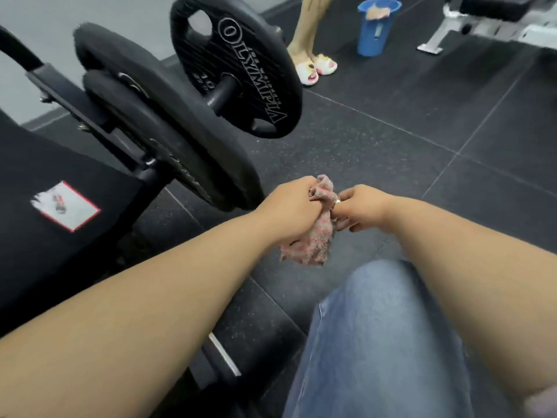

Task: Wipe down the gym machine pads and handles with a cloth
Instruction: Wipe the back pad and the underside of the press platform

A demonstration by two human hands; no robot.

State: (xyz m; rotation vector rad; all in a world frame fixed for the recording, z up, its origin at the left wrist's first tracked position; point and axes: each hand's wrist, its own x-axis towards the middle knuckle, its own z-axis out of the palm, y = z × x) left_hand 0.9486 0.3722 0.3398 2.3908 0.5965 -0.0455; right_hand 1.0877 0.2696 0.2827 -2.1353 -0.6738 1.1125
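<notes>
I hold the cloth (313, 239) in front of me, above the dark rubber floor (422, 131) and just past my knee (382, 327) in blue jeans. My left hand (289, 203) has its fingers curled tight around the upper part of the bunched pink-and-grey fabric. My right hand (361, 206) pinches the cloth's right edge, its fingers bent in toward it. The lower end of the cloth hangs loose below my left hand, touching nothing.

To my left stands the machine (36, 146), a broad black surface bearing a red-edged sticker (64, 205). The cloth is apart from it. Beside it, black weight plates (168, 122) sit on pegs, and the farthest plate (238, 64) carries raised lettering.

Farther off, another person's legs (307, 28) stand in pale sandals (316, 67). Near them is a blue bucket (375, 28) with something pale draped in its top. A white-framed bench (494, 16) sits at the far right.
</notes>
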